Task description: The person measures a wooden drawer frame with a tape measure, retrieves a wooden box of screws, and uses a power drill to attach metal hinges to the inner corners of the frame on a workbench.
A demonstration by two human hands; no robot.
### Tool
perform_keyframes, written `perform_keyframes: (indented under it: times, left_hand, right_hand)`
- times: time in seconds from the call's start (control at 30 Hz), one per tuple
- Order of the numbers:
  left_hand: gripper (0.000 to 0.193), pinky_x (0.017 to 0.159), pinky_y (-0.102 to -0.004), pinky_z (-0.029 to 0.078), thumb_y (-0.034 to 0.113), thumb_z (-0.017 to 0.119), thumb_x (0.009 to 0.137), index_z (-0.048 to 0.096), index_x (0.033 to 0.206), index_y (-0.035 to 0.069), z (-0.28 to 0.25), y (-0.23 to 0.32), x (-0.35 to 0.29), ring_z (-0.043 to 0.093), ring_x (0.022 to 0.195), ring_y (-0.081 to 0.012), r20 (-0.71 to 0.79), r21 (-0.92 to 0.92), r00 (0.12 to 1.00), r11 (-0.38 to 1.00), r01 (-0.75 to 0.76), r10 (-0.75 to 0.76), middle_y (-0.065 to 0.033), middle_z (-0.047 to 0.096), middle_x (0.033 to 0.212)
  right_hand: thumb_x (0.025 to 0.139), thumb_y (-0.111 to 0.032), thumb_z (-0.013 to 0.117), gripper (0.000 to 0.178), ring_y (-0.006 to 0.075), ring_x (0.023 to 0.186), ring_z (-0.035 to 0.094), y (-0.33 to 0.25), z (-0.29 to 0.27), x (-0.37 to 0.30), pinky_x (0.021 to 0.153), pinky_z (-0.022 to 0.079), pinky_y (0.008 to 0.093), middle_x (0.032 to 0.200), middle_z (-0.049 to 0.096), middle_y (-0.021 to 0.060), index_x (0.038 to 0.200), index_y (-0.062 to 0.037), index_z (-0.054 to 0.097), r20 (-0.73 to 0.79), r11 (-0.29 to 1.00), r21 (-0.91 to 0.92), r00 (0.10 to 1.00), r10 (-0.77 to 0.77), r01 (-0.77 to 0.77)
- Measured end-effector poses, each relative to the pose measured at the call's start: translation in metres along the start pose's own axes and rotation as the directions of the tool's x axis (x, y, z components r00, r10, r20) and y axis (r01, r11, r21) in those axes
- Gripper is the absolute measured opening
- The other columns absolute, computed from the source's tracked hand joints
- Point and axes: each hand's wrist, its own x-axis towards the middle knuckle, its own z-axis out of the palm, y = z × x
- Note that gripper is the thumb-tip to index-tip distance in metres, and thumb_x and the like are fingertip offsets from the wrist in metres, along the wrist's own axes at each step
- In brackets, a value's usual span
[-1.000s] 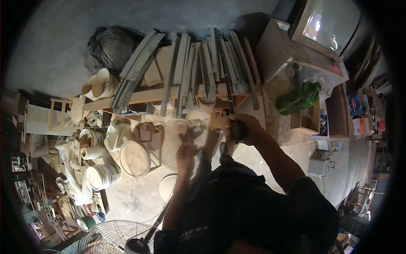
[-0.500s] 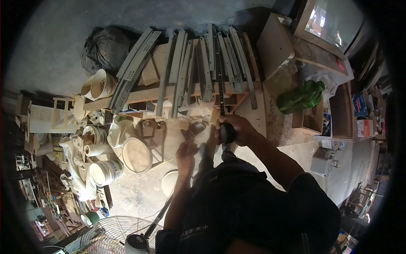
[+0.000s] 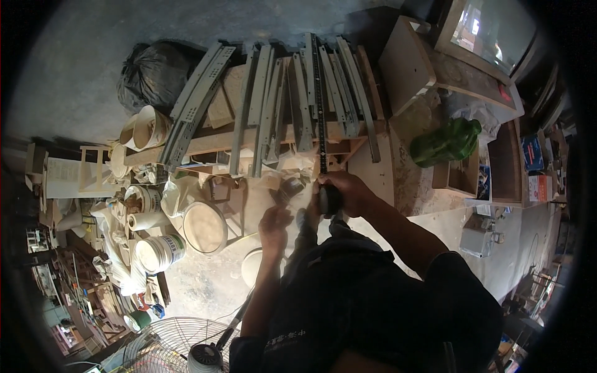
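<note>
Gripping a marked tape measure (image 3: 331, 201) is the right hand (image 3: 352, 193); left hand (image 3: 274, 229) half-curled, its grip unclear.

Tape measure (image 3: 331, 200) — just one, one fan (image 3: 204, 355), one green bottle (image 3: 446, 142)

Rails (image 3: 260, 93) lie across a beam (image 3: 211, 144), left of a bottle (image 3: 445, 143).

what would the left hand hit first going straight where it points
The left hand would probably meet the near ends of the metal rails, though relative height is unclear.
</note>
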Motion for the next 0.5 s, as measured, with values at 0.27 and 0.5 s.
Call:
perform_keyframes:
  times: [0.27, 0.5]
  left_hand:
    - [0.027, 0.082, -0.0305, 0.053, 0.018, 0.06, 0.101, 0.065, 0.115, -0.003, 0.014, 0.028, 0.005, 0.065, 0.084, -0.0163, 0.026, -0.15, 0.998, 0.987, -0.058, 0.062, -0.0078, 0.07, 0.095]
    - [0.023, 0.08, -0.0273, 0.054, -0.001, 0.064, 0.093, 0.063, 0.116, -0.005, 0.031, 0.033, 0.004, 0.063, 0.088, -0.0138, 0.081, -0.23, 0.996, 0.973, -0.022, 0.042, -0.0072, 0.068, 0.103]
  right_hand:
    - [0.101, -0.029, 0.048, 0.035, 0.0311, 0.077, 0.07, 0.002, -0.014, -0.005, 0.073, 0.061, 0.0433, 0.089, 0.068, 0.0202, 0.101, 0.0043, 0.061, 0.049, 0.998, 0.007, 0.996, -0.069, 0.069]
    - [0.101, -0.03, 0.049, 0.036, 0.0252, 0.076, 0.07, 0.005, -0.029, -0.026, 0.066, 0.057, 0.0376, 0.087, 0.069, 0.0142, 0.095, 0.0028, 0.064, 0.035, 0.967, -0.218, 0.991, -0.131, 0.135]
